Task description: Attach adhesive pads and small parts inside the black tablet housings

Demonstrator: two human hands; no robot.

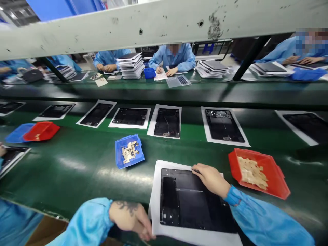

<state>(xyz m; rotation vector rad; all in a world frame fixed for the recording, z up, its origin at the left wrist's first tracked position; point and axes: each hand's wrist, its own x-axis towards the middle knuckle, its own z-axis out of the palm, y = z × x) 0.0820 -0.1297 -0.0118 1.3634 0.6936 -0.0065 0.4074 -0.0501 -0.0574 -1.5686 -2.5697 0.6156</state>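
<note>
A black tablet housing (194, 205) lies on white paper sheets (156, 194) in front of me. My right hand (210, 179) rests at the housing's upper edge, its fingers closed around a small dark piece that is too small to name. Beside the sheets' lower left corner, my left hand (132, 218) has its fingers pinched together. The fingertips touch or overlap the paper's edge. What they hold, if anything, is hard to see; a thin pale sliver shows below them.
A blue bin (118, 155) with small metallic pieces stands ahead on the left. To the right is a red bin (278, 181) of tan pieces. Several housings on paper, one a black housing (167, 121), line the far strip. A beam (164, 25) crosses overhead; co-workers sit beyond.
</note>
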